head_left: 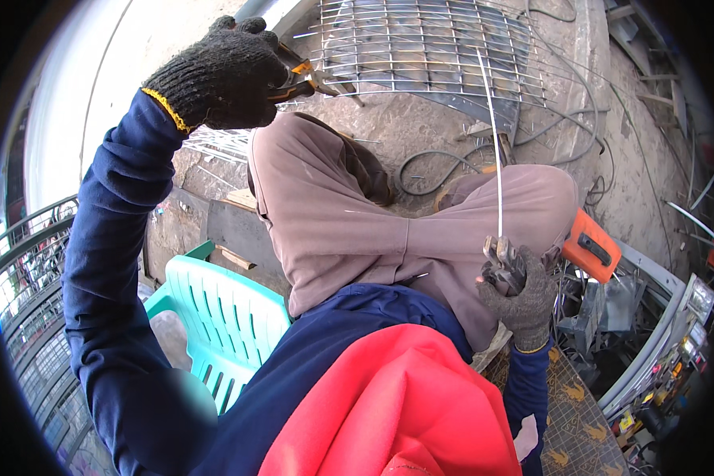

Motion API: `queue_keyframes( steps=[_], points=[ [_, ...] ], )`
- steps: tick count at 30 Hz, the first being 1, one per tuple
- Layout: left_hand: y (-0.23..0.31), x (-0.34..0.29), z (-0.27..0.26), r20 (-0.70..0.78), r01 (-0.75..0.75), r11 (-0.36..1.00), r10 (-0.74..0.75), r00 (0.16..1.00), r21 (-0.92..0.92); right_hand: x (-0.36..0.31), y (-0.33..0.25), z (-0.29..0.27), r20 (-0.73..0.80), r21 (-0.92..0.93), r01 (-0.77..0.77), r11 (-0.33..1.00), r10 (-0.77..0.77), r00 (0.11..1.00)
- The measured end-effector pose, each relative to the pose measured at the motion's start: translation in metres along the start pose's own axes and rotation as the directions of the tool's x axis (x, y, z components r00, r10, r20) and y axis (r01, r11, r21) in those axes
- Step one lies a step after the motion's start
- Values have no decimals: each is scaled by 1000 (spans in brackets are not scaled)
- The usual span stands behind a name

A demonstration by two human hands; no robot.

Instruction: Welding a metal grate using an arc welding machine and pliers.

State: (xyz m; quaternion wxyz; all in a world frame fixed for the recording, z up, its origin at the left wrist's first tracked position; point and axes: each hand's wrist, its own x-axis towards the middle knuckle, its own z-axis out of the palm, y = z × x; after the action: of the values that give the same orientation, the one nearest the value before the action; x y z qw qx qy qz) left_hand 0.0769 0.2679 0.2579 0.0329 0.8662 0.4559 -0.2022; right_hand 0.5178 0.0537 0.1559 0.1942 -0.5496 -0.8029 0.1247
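Observation:
My left hand (218, 75), in a black knitted glove, is raised at the upper left and closed around pliers (313, 78) with orange-and-black handles. The pliers' jaws reach the near left edge of a welded wire grid (436, 81); whether they grip a wire, I cannot tell. By my thigh, my right hand (527, 305), in a grey glove, is wrapped round a welding electrode holder (501, 262). Clamped in its jaws, a long white welding rod (493, 151) points away from me, its far tip over or near the grid.
Beneath the grid lies a dark metal sheet (506, 119). Cables (420, 155) loop across the concrete floor. A green plastic chair (226, 305) stands at my left. To my right are an orange case (591, 246), metal scraps and tools. Cut rods (222, 143) lie near my left knee.

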Motion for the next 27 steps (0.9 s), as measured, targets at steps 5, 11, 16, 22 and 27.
queue_keyframes(
  steps=[5,11,16,22,27],
  points=[
    [-8,-1,3,-34,1,1000,-2,999,-16,-1,1,0,0,1,-7,1000,7,1000],
    [-15,11,3,-63,-37,999,36,997,-15,0,-1,0,13,10,-25,1000,25,1000],
    [9,20,-41,97,-53,993,43,994,107,4,-2,-1,3,-11,12,1000,-12,1000],
    [8,27,-52,31,-188,974,185,982,125,-3,-3,-3,68,28,-91,995,89,994],
    [5,29,-55,34,-184,981,187,982,-58,3,-5,-6,52,-14,-15,1000,15,999]
  ],
)
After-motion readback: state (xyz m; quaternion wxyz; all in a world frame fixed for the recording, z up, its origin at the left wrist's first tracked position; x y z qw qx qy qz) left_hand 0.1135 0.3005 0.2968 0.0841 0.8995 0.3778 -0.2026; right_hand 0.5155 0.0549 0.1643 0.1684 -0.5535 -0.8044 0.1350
